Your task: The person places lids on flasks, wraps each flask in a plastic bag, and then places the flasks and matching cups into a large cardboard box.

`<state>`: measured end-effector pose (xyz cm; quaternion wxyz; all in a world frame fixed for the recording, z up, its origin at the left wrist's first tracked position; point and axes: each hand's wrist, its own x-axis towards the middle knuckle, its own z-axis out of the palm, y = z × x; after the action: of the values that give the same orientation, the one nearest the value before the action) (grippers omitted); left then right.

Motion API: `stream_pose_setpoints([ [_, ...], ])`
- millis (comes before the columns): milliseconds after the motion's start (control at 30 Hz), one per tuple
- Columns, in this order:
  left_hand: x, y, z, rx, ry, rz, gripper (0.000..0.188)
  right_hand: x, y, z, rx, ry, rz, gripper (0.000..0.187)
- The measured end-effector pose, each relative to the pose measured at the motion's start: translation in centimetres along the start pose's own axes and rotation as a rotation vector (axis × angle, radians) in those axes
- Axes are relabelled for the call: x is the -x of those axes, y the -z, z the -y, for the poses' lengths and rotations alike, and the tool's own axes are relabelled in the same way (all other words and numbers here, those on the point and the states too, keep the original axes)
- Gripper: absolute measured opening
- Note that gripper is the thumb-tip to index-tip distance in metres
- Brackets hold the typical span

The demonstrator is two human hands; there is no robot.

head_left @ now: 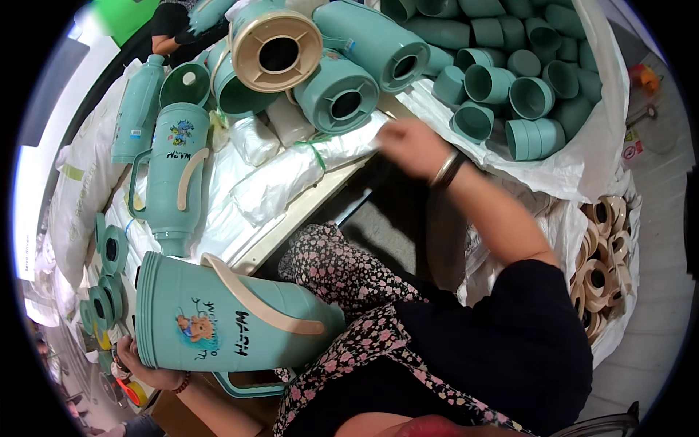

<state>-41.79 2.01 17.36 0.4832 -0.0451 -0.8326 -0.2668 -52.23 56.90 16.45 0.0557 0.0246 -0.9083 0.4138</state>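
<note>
Teal plastic everywhere, folks: the one being handled is a flask [226, 313], lying sideways across the lap with its wide end off to the left. The left hand [154, 370] has that wide end, fingers [125, 349] curled and clamped on its near edge from below, so basically the whole body stretches off to their right. The right hand [415, 149] is well apart from it, near the end of a white plastic package [291, 178]; it's motion-blurred, so can't tell if those fingers are together or pinching something. Headcount: one flask in hand, one with a tan handle [164, 182] just beyond it, three big round bases facing us (one tan [244, 54], two teal [320, 80]), at least four teal lids [119, 266] on the left. Cups [535, 138] and tan rings [591, 266]? Too piled up to count, lol.
</note>
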Motion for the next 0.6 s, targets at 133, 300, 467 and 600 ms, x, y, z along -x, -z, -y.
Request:
stream_pose_setpoints([
  [133, 0.0, -6.4, -0.7, 0.286, 0.342, 0.028, 0.030, 2.9, 12.7, -7.2, 0.578, -0.197, 0.066, 0.029],
  [300, -1.3, -9.3, 3.3, 0.034, 0.236, 0.139, 0.032, 6.5, 12.1, 1.8, 0.293, 0.228, -0.454, 0.029],
  [467, -7.6, -14.0, -8.1, 0.776, 0.699, 0.471, 0.039, 25.4, 28.4, -6.3, 0.276, -0.198, -1.350, 0.026],
  [600, -5.9, -15.2, -11.0, 0.629, 0.450, 0.456, 0.041, 42.5, 28.8, -17.2, 0.557, -0.975, -1.195, 0.044],
])
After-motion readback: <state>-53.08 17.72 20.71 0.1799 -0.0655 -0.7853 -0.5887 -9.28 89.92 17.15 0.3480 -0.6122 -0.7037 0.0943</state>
